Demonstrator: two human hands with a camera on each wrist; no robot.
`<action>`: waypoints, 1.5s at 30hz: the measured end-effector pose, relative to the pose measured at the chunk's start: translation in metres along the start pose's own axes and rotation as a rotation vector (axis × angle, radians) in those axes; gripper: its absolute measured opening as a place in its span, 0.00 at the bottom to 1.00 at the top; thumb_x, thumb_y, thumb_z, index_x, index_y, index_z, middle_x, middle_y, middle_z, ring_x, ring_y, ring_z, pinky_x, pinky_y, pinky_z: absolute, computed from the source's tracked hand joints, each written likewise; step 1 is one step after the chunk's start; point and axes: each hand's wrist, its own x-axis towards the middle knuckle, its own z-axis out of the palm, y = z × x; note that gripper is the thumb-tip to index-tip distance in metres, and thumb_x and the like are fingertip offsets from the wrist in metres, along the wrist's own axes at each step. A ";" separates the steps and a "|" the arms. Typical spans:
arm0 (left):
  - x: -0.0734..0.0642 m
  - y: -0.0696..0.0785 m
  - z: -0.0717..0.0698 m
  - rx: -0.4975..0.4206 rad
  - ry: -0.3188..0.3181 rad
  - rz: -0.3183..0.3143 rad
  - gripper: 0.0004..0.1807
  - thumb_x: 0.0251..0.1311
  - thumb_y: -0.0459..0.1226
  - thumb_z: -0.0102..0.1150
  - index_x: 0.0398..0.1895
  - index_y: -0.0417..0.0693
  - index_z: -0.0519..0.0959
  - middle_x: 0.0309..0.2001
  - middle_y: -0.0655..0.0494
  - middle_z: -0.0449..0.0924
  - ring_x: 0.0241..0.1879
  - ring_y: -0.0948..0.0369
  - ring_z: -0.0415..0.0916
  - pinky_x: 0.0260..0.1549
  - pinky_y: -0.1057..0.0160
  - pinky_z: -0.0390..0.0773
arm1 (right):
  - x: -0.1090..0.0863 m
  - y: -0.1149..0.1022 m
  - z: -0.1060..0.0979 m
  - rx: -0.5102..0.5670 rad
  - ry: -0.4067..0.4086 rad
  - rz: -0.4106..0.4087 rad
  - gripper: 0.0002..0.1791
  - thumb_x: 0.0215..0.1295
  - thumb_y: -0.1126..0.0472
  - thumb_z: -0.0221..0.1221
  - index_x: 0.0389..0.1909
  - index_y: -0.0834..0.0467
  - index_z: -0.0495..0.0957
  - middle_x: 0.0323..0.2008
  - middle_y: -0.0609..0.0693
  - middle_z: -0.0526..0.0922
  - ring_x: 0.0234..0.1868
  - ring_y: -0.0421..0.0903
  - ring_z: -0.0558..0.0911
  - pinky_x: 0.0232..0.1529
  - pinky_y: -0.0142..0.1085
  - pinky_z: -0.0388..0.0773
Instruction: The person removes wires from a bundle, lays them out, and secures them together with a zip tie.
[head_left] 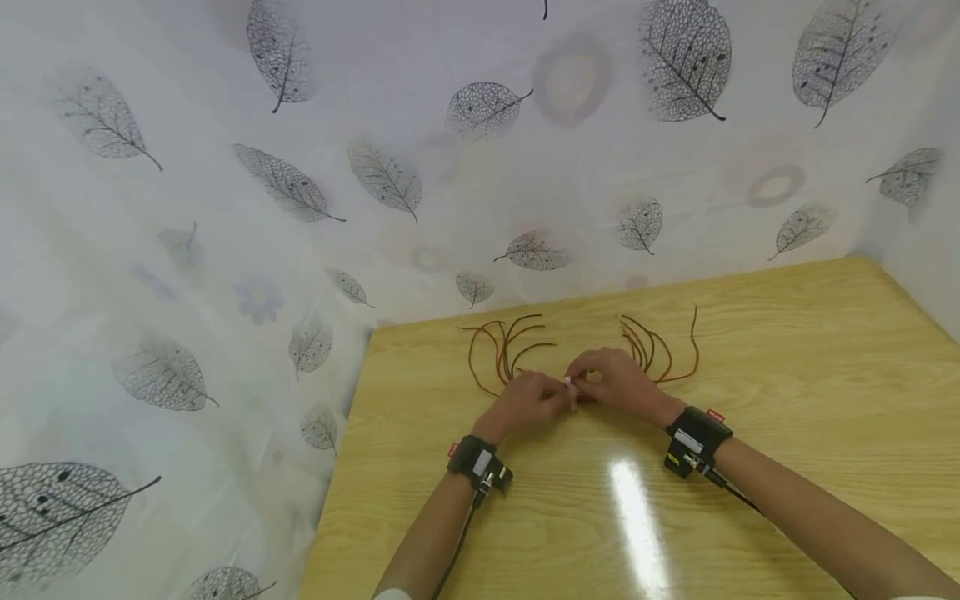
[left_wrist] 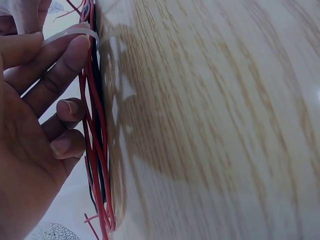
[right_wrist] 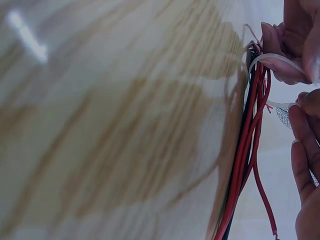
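Observation:
A bundle of red and black wires [left_wrist: 95,130] lies on the wooden table, its loose ends fanning out to both sides in the head view. Around the bundle passes a thin white cable tie [right_wrist: 282,59], curved and slack. My left hand [head_left: 527,400] pinches one part of the tie between thumb and finger, its other fingers beside the wires [right_wrist: 245,145]. From the other side, my right hand [head_left: 618,383] pinches another stretch of the tie with its fingertips. Both hands meet closely over the bundle, and the fingers hide where the tie's ends come together.
The wood-grain table [head_left: 810,400] extends to both sides and toward me, with a bright light reflection in front of the hands. Behind and to the left hangs a white leaf-patterned sheet [head_left: 450,192]. Wrist-worn black cameras [head_left: 697,437] trail cables along the forearms.

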 end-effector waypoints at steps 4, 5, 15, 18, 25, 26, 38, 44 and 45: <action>0.000 -0.002 0.002 -0.041 -0.009 -0.019 0.25 0.79 0.57 0.42 0.30 0.65 0.87 0.18 0.67 0.70 0.16 0.70 0.62 0.19 0.72 0.63 | 0.000 0.000 -0.001 -0.016 -0.008 0.017 0.11 0.58 0.68 0.73 0.40 0.52 0.87 0.36 0.40 0.88 0.35 0.35 0.84 0.41 0.40 0.83; -0.001 -0.002 0.002 -0.047 -0.013 -0.022 0.26 0.79 0.58 0.41 0.30 0.66 0.87 0.18 0.67 0.70 0.16 0.70 0.62 0.20 0.71 0.63 | 0.000 0.000 -0.001 -0.018 -0.013 0.024 0.11 0.59 0.68 0.73 0.40 0.52 0.87 0.37 0.40 0.88 0.36 0.34 0.83 0.41 0.39 0.83; 0.003 -0.002 -0.001 -0.134 -0.077 -0.085 0.25 0.78 0.56 0.45 0.28 0.64 0.88 0.19 0.65 0.77 0.15 0.69 0.59 0.18 0.71 0.60 | -0.002 -0.001 0.000 0.033 0.004 -0.024 0.12 0.58 0.71 0.72 0.41 0.55 0.87 0.39 0.44 0.88 0.38 0.38 0.86 0.40 0.40 0.86; 0.004 -0.003 -0.001 -0.184 -0.095 -0.112 0.27 0.77 0.57 0.45 0.27 0.62 0.89 0.18 0.63 0.78 0.15 0.68 0.58 0.17 0.71 0.59 | -0.003 -0.003 0.000 0.045 0.005 -0.042 0.13 0.59 0.72 0.71 0.43 0.56 0.87 0.40 0.46 0.89 0.39 0.41 0.87 0.40 0.41 0.86; 0.003 -0.002 -0.002 -0.223 -0.070 -0.144 0.27 0.77 0.58 0.46 0.28 0.59 0.87 0.20 0.61 0.79 0.17 0.67 0.64 0.18 0.70 0.64 | -0.003 -0.006 -0.003 0.084 -0.032 -0.051 0.16 0.62 0.68 0.70 0.51 0.59 0.83 0.43 0.48 0.88 0.41 0.44 0.87 0.41 0.45 0.86; 0.003 -0.002 -0.002 -0.223 -0.046 -0.146 0.24 0.76 0.58 0.49 0.29 0.59 0.87 0.21 0.63 0.79 0.17 0.67 0.65 0.18 0.70 0.65 | -0.004 -0.006 -0.003 0.086 -0.027 -0.046 0.15 0.63 0.69 0.69 0.50 0.58 0.83 0.42 0.47 0.89 0.41 0.44 0.88 0.41 0.46 0.86; 0.005 -0.005 0.000 -0.294 0.324 -0.044 0.15 0.63 0.42 0.72 0.50 0.56 0.81 0.47 0.64 0.80 0.40 0.63 0.79 0.39 0.67 0.82 | -0.002 -0.001 -0.002 0.038 0.079 -0.055 0.10 0.59 0.68 0.73 0.40 0.54 0.89 0.42 0.44 0.86 0.41 0.41 0.85 0.38 0.38 0.85; 0.004 0.000 -0.004 -0.222 0.329 -0.040 0.09 0.62 0.41 0.73 0.44 0.57 0.86 0.46 0.66 0.82 0.39 0.60 0.81 0.37 0.70 0.81 | 0.000 -0.001 0.001 -0.050 0.121 -0.104 0.10 0.54 0.68 0.76 0.35 0.53 0.90 0.38 0.44 0.80 0.39 0.38 0.79 0.35 0.34 0.80; 0.003 0.001 -0.004 -0.214 0.327 -0.039 0.09 0.62 0.41 0.73 0.45 0.57 0.86 0.46 0.66 0.83 0.38 0.60 0.81 0.37 0.70 0.80 | 0.000 0.000 0.001 -0.051 0.121 -0.107 0.10 0.54 0.68 0.76 0.35 0.53 0.90 0.38 0.44 0.80 0.39 0.38 0.79 0.35 0.33 0.80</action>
